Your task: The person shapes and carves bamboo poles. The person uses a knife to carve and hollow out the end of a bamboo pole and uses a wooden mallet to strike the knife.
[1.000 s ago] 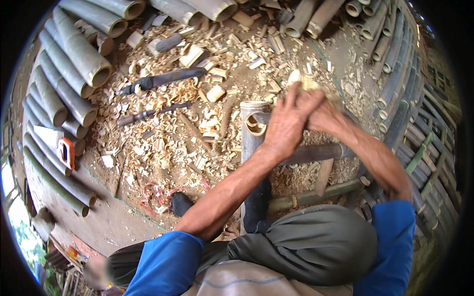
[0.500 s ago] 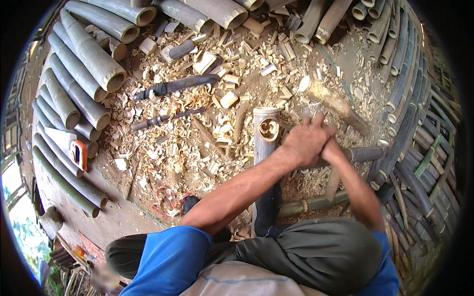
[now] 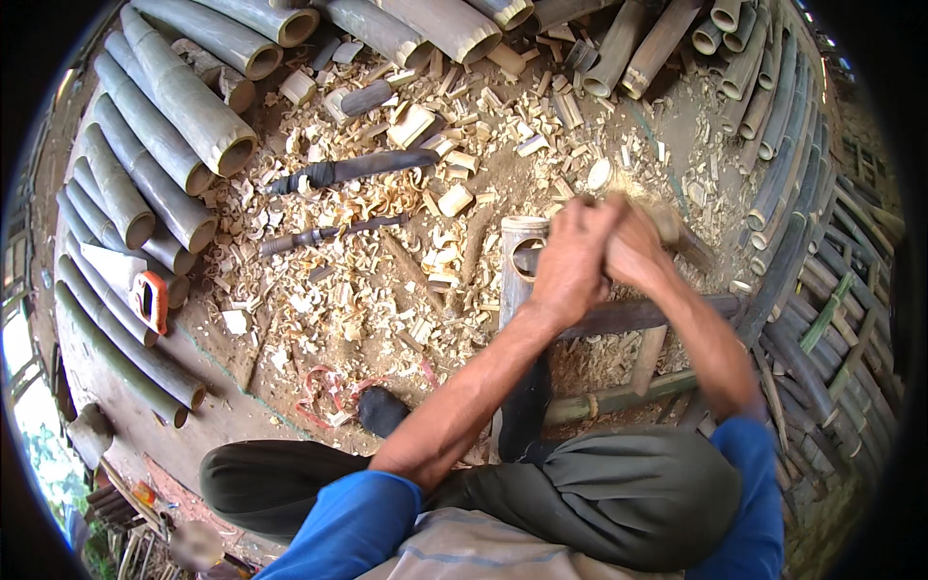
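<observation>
My left hand [image 3: 568, 263] and my right hand [image 3: 633, 246] are close together with fingers curled, just right of an upright grey bamboo tube [image 3: 513, 298]. What they close on is mostly hidden behind the fingers. A dark, narrow tip [image 3: 528, 257] shows in the round hole in the tube's side, beside my left hand; its kind is unclear. The tube stands between my legs, its pale cut rim [image 3: 524, 223] facing up. Behind my right wrist lies a short wooden log [image 3: 688, 242], partly covered. A dark bamboo pole [image 3: 667, 311] runs rightward under my forearms.
Shavings cover the ground, with a dark-bladed knife [image 3: 382, 165] and a slim dark-handled tool [image 3: 333, 233] among them. An orange-handled saw [image 3: 151, 302] lies at left. Bamboo poles [image 3: 198, 116] line the left and back; more poles [image 3: 788, 193] are stacked at right.
Both hands have moved slightly left and up, closer to the tube's hole. The pale curl of shaving seen in the hole is no longer visible; a dark tip is there.
</observation>
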